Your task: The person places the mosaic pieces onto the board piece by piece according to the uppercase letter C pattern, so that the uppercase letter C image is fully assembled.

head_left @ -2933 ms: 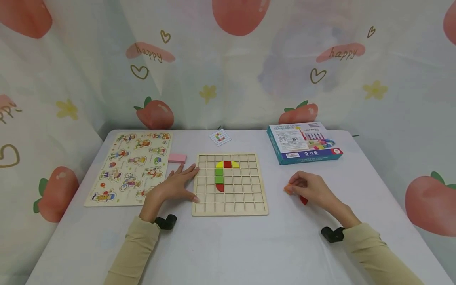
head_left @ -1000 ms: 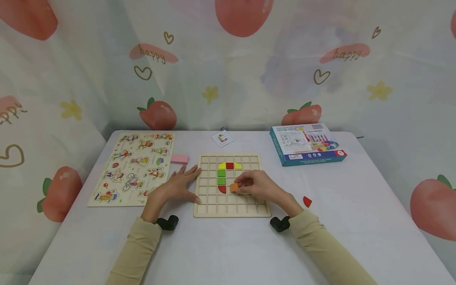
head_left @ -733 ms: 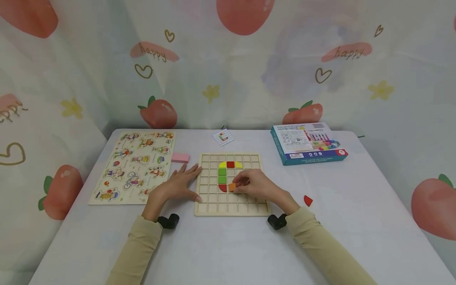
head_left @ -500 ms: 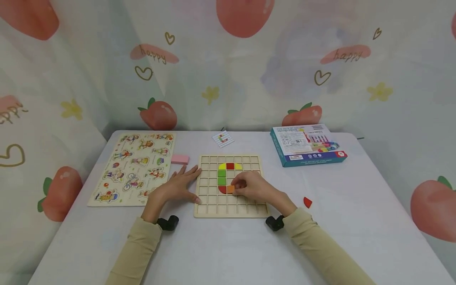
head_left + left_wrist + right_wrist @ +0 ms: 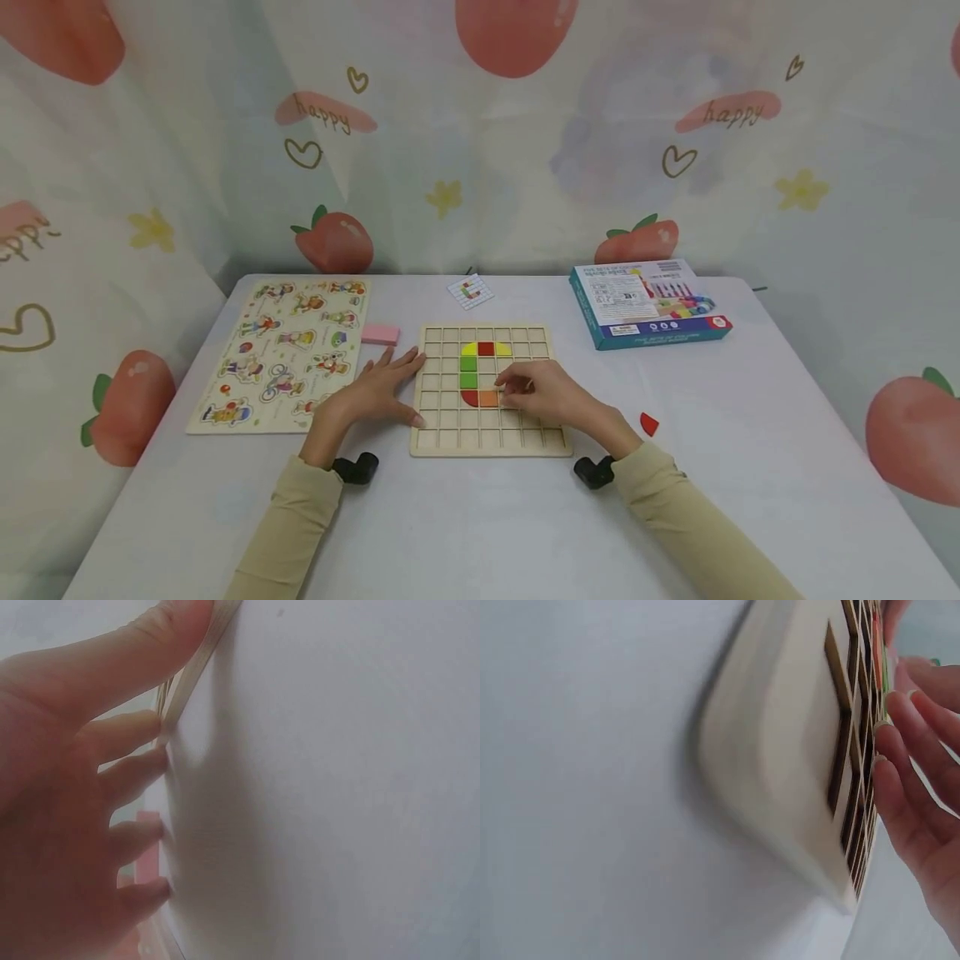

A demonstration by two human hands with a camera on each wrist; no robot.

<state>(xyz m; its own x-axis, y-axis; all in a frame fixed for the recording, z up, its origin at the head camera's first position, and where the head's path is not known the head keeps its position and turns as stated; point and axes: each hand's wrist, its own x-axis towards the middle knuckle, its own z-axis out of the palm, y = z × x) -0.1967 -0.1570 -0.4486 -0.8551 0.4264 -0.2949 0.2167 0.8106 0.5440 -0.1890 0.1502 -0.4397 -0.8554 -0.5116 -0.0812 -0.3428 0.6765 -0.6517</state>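
A wooden grid board (image 5: 442,442) lies flat in the middle of the table. Set in its cells are an orange square tile (image 5: 488,398), a red quarter-round tile (image 5: 469,397), two green tiles (image 5: 468,364), a red square tile (image 5: 486,349) and two yellow quarter-rounds (image 5: 503,349). My left hand (image 5: 371,390) spreads along the board's left edge, thumb and fingertips at the rim. Over the grid, my right hand (image 5: 551,392) has bent fingers just right of the orange tile and holds nothing. On the tablecloth at right lies another red quarter-round tile (image 5: 648,424).
A picture puzzle board (image 5: 277,367) lies at the left, with a pink block (image 5: 380,335) beside it. Behind the grid sits a small pattern card (image 5: 471,291). A teal-sided box (image 5: 648,304) stands at the back right.
My right hand brought the orange square tile from the right side to the grid, set it beside the red quarter-round and let go, drawing slightly right. My left hand stayed at the board's edge.
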